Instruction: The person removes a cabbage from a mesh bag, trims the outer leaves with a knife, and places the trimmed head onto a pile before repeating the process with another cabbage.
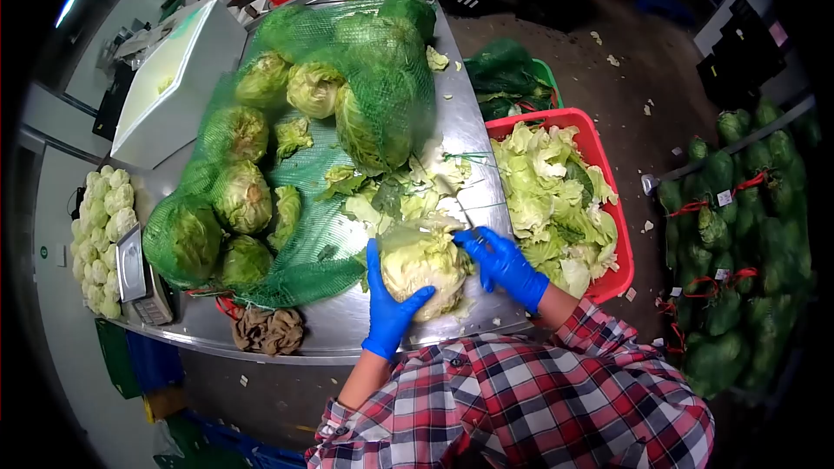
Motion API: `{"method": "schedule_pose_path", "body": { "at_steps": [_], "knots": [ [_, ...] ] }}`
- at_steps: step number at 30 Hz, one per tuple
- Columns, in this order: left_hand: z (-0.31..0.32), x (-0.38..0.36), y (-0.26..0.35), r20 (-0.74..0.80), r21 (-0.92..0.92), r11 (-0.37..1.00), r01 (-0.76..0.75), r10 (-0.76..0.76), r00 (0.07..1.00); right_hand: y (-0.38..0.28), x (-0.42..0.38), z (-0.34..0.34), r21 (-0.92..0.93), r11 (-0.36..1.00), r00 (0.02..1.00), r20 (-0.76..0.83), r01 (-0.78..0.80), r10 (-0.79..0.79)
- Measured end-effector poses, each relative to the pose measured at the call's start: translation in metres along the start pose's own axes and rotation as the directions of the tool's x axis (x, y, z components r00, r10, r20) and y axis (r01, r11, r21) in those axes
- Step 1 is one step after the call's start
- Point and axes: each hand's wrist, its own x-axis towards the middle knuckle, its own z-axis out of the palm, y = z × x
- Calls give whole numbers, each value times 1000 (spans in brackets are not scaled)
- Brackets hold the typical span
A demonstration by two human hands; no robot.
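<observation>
A pale cabbage head (423, 267) sits at the near edge of the steel desk (347, 330), right in front of the person in the plaid shirt. The left hand (388, 304), in a blue glove, cups its near side, fingers (415, 298) wrapped and pressed against the leaves. The right hand (504, 265), also gloved in blue, is closed around the handle of a knife (453, 200), whose blade points away over the top of the cabbage.

Just beyond the head lies a scatter of loose trimmed leaves (391, 195) on the desk. Behind and to the left spreads an opened green net sack (304, 200) with several untrimmed cabbages (239, 195) lying on and inside it; the far part of the netting is bunched around more heads. A crumpled brown rag (269, 330) lies at the near edge.

To the right of the desk stands a red crate (608, 278), heaped with discarded outer leaves. On the left, a scale (139, 274) sits by the desk's end, next to a stack of cleaned pale heads (102, 239). Farther right, full green net sacks (738, 234) are piled on the floor.
</observation>
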Motion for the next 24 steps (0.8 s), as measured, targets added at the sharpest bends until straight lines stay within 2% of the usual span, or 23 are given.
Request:
{"method": "schedule_pose_path", "body": {
  "at_steps": [1,2,3,5,6,7,9,12,13,14,15,16,17,19,20,21,23,24],
  "knots": [
    [-1,2,4,-1,-8,999,50,-50,999,5,3,-6,27,999,998,-56,37,-36],
    [-2,4,7,-3,-19,995,98,-98,995,5,3,-13,-188,978,984,-133,88,-114],
    [-3,10,9,-7,1,994,114,-114,993,2,9,-11,-571,708,795,-149,416,-587],
    [-5,23,6,-7,42,988,150,-150,989,-8,-2,-12,-531,753,890,5,389,-457],
    [-7,30,2,-4,166,979,119,-120,993,-18,-5,-8,-614,645,868,147,455,-474],
    [-9,35,-1,20,210,970,120,-126,992,-22,-3,-1,-631,658,902,175,411,-396],
    [-11,45,-1,71,297,948,115,-142,987,-18,5,8,-693,597,901,191,406,-390],
    [-7,52,3,119,325,942,86,-131,984,-12,28,8,-787,542,952,195,294,-234],
    [-4,51,5,132,325,941,91,-140,981,-38,43,1,-823,564,965,90,-67,245],
    [-6,50,-5,175,441,896,-45,-37,984,-1,58,-11,-787,608,992,123,107,-15],
    [-3,46,-8,249,531,826,-190,63,967,38,81,-27,-751,594,948,141,290,-284],
    [-1,44,-6,221,481,865,-141,36,975,29,85,-20,-730,569,901,153,380,-405],
    [-2,41,-3,191,431,899,-80,-4,982,21,80,-21,-685,663,945,121,300,-303],
    [-6,44,7,148,198,970,143,-174,973,-46,50,-12,-574,811,993,86,113,-78],
    [-7,48,12,151,152,972,181,-204,967,-33,50,-10,-575,795,981,99,191,-165],
    [-8,50,14,155,108,969,224,-239,959,-28,47,-3,-574,703,902,176,419,-394],
    [-7,53,7,146,124,974,191,-208,967,-23,34,8,-741,557,923,238,375,-304],
    [-6,56,1,143,127,977,170,-188,972,-21,40,9,-744,563,930,238,359,-279]
  ]
}}
